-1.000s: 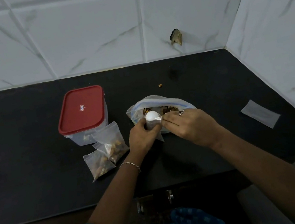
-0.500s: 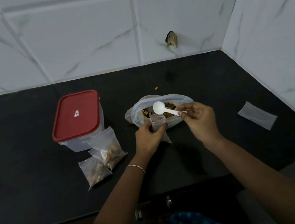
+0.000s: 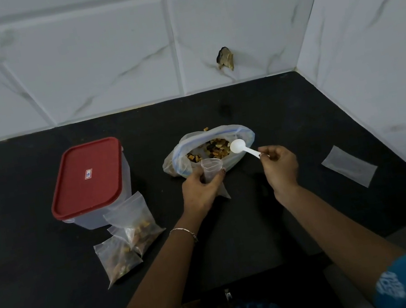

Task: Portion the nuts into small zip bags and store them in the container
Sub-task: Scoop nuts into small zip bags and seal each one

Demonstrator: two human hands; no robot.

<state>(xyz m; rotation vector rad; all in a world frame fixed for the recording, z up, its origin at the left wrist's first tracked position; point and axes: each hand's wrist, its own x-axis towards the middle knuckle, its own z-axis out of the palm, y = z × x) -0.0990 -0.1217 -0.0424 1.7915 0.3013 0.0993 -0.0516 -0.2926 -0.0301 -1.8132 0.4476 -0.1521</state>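
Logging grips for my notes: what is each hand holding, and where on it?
The left hand grips a small bag round its upper part, mouth open. The right hand pinches the scoop by its handle end.

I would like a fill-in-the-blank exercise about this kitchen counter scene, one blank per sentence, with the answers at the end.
The lid of the container is ____ in colour.
The right hand pinches the handle of a white ____ above the large bag of nuts.
The left hand holds a small zip bag whose mouth is ____.
An empty flat bag lies on the counter to the ____ of both hands.
Missing words: red; spoon; open; right.
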